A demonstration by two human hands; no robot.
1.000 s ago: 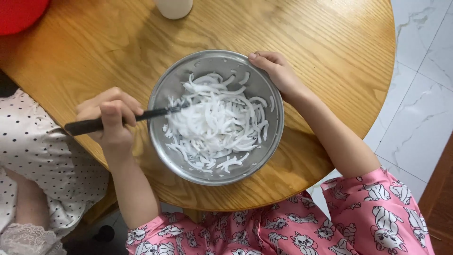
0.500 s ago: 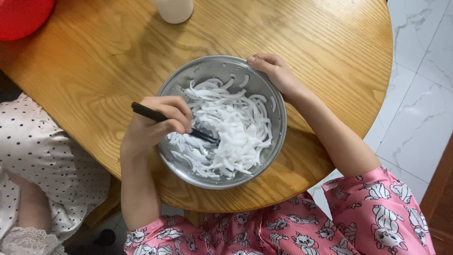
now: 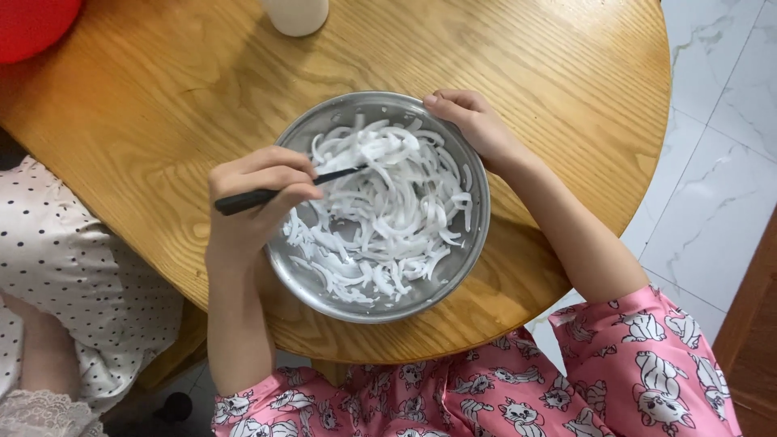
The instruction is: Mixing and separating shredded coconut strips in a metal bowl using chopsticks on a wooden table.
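The left hand (image 3: 257, 198), at the left centre of the frame, has its fingers curled and pinched around the handle of a black utensil (image 3: 279, 188); the handle sticks out to the left past the knuckles, and the thin working end reaches rightward into the pile of white strips (image 3: 380, 206); whether that end is a fork or a spoon cannot be told. The right hand (image 3: 473, 121), upper right of centre, rests on the far rim of the metal bowl (image 3: 453, 279), fingers bent loosely over the edge, thumb side toward the strips; it grips the rim lightly rather than lifting it. The bowl, round and shallow, sits in the middle of the frame on a round wooden table (image 3: 162, 105), near the table's lower edge; the strips fill most of it. A white cup (image 3: 296, 14) stands at the top edge of the frame, well apart from the bowl; a red object (image 3: 32, 24) shows in the upper left corner. Pink patterned sleeves (image 3: 647, 356) cross the bottom; a person in a dotted white garment (image 3: 73, 267) sits at the lower left; pale marble floor (image 3: 712, 146) fills the right side.
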